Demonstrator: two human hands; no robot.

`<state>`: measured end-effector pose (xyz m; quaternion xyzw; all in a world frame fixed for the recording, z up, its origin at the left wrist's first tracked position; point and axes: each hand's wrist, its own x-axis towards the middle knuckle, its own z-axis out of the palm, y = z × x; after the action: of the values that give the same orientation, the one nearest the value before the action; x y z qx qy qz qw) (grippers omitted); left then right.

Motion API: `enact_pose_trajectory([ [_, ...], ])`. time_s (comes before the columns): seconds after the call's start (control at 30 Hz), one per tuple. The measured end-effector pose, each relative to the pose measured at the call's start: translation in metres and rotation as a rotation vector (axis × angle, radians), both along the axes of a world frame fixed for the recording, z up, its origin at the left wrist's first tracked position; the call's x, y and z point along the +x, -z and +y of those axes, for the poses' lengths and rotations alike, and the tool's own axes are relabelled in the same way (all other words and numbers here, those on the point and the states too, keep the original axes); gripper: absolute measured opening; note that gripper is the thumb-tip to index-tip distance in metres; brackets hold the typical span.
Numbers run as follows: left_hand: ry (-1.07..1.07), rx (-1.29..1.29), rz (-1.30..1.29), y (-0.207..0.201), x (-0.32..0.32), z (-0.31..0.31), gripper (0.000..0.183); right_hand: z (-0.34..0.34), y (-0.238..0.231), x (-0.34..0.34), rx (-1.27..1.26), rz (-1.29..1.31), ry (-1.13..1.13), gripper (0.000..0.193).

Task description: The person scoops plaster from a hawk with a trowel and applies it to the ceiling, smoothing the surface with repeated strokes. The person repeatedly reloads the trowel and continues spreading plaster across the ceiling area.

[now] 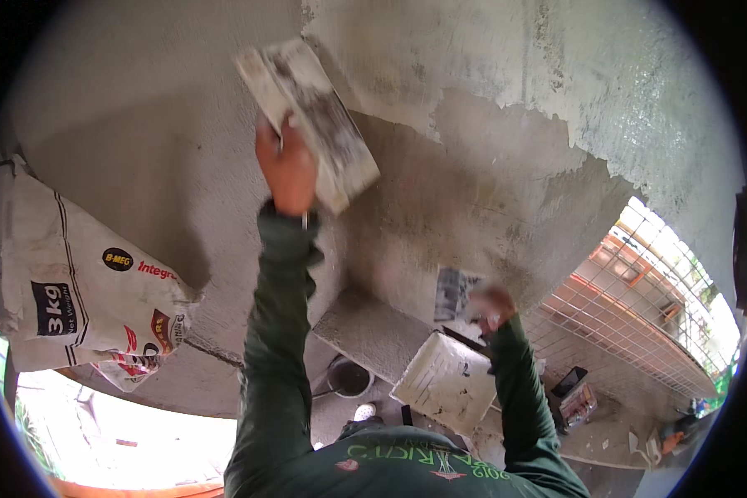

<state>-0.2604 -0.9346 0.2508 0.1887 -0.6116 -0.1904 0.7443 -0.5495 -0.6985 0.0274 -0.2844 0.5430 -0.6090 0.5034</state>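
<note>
At the upper left of the head view my left hand (289, 166) is raised with its fingers closed round the edge of a long pale board (322, 104). The board is rectangular, smeared with dark grey and tilted, close in front of the plastered wall; whether it touches the wall I cannot tell. Lower and to the right, my right hand (494, 309) grips a small square flat blade (456, 292), pale with dark smears. Motion blurs this hand. A whitish, stained open box or tray (444, 383) stands below the blade.
Grey wall (506, 166) fills the upper area, with ragged patches of lighter coating. A white printed sack (100, 274) hangs or stands at left. Below are a dark bucket (349, 378) and a ledge (369, 328). A wire-mesh opening (631, 290) and a phone-like dark object (569, 382) are at right.
</note>
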Motion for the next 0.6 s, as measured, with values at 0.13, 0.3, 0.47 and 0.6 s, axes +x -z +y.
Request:
enact_pose_trajectory([
  [0.13,-0.208,-0.243,-0.05,-0.081,-0.018,-0.068,0.024,0.054,0.036,0.004,-0.455,0.374,0.023,0.03],
  [0.3,-0.606,-0.303,-0.289,-0.113,-0.045,-0.14,0.031,0.103,0.096,-0.021,-0.075,-0.097,0.087,0.032],
  [0.47,-0.707,-0.264,-0.372,-0.104,-0.078,-0.127,0.044,0.122,0.093,-0.015,-0.033,-0.26,0.21,0.024],
  [0.6,-0.754,-0.325,-0.331,-0.105,-0.105,-0.132,0.048,0.13,0.134,-0.023,-0.175,0.18,0.216,0.024],
])
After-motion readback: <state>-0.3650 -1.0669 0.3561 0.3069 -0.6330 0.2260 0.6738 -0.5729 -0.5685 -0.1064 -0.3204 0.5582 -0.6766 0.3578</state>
